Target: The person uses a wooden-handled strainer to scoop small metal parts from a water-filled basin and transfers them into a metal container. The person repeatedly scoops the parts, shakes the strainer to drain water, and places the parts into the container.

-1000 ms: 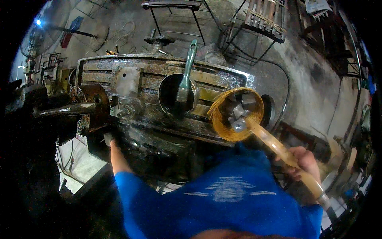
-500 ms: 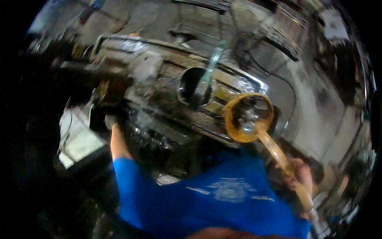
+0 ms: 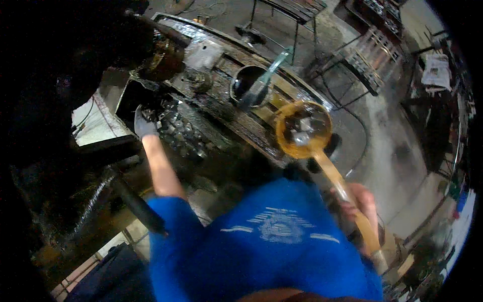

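Observation:
My right hand (image 3: 361, 204) is closed round the long yellowish handle of a round, yellow-rimmed scoop (image 3: 322, 149). Several shiny metal pieces (image 3: 302, 137) lie inside its bowl, which hangs over the near right edge of the machine bed. Off to the left, my left hand (image 3: 146, 126) wears a grey glove and reaches to a heap of small dark metal pieces (image 3: 183, 132). Its fingers partly vanish in the dark there, so their grip is unclear. Beyond the scoop, a dark round pot (image 3: 235, 90) stands on the bed with a green-handled brush (image 3: 265, 79) leaning in it.
The long, oily machine bed (image 3: 216, 113) runs across in front of me, with a pale block (image 3: 205, 54) on it. Dark machine parts loom at the left. A metal rack (image 3: 375, 60) and a hose (image 3: 366, 146) are on the floor beyond, at the right.
The view has turned and sharpened. My left hand now shows at the metal pieces. The scoop in my right hand appears slightly farther left and higher, still holding its metal pieces.

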`<state>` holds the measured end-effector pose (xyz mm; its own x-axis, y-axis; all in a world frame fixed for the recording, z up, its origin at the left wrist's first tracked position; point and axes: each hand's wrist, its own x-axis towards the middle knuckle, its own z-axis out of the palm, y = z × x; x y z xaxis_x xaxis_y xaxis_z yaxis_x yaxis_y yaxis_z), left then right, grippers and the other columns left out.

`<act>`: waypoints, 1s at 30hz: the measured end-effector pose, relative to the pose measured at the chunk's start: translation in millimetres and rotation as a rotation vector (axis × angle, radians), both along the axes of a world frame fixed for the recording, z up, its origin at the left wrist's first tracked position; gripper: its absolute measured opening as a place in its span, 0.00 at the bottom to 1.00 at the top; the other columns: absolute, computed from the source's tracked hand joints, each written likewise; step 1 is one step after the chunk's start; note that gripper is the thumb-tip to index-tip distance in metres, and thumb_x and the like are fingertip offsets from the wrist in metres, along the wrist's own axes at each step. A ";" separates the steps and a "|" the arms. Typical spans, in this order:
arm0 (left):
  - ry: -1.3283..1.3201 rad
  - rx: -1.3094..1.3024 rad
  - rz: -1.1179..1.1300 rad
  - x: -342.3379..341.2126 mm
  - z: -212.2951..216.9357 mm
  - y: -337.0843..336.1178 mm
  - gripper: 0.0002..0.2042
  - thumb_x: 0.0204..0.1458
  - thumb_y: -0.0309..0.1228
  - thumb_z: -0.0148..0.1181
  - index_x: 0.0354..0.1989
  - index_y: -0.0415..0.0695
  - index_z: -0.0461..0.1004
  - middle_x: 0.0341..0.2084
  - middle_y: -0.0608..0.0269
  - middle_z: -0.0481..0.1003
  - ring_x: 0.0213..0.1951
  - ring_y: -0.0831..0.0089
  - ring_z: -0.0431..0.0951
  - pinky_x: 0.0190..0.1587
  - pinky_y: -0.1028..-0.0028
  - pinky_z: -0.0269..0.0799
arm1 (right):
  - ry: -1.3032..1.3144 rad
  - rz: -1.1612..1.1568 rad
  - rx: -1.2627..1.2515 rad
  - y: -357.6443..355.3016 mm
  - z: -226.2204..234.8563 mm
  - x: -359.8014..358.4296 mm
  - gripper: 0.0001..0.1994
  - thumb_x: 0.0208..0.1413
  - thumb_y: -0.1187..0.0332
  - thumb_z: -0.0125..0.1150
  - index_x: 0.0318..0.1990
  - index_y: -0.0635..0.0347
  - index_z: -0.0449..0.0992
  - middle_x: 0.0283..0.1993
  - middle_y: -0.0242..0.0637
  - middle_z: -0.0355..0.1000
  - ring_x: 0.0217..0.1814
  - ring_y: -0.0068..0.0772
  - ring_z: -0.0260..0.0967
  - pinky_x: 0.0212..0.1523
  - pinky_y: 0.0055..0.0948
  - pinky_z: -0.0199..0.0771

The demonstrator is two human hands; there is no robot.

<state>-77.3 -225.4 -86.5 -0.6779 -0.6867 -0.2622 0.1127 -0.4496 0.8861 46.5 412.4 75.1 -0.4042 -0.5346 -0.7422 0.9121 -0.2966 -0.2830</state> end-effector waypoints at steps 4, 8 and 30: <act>0.011 -0.165 -0.177 39.6 69.1 133.0 0.10 0.49 0.33 0.47 0.39 0.45 0.69 0.29 0.61 0.72 0.28 0.70 0.73 0.20 0.71 0.69 | -0.093 -0.002 -0.037 -6.4 11.1 -10.5 0.23 0.43 0.60 0.49 0.46 0.66 0.63 0.18 0.29 0.56 0.09 0.15 0.48 0.06 0.16 0.49; 0.024 -0.260 -0.422 46.2 131.6 271.1 0.07 0.39 0.25 0.58 0.29 0.44 0.71 0.22 0.69 0.68 0.22 0.78 0.68 0.24 0.82 0.67 | -0.072 0.002 -0.067 -2.9 5.1 -5.5 0.22 0.44 0.62 0.48 0.48 0.65 0.62 0.19 0.29 0.55 0.11 0.14 0.49 0.07 0.16 0.49; 0.013 -1.131 -0.248 24.8 93.2 194.9 0.17 0.43 0.34 0.55 0.44 0.44 0.69 0.37 0.55 0.72 0.37 0.64 0.74 0.38 0.71 0.69 | -0.038 -0.056 -0.226 -4.0 1.7 -1.0 0.33 0.43 0.54 0.57 0.52 0.67 0.56 0.21 0.27 0.53 0.13 0.13 0.48 0.09 0.15 0.49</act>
<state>-52.5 -30.5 6.7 -0.8250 -0.3722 0.4252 0.1446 0.5884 0.7956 45.5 408.4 76.8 -0.4118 -0.6665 -0.6215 0.9011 -0.3993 -0.1689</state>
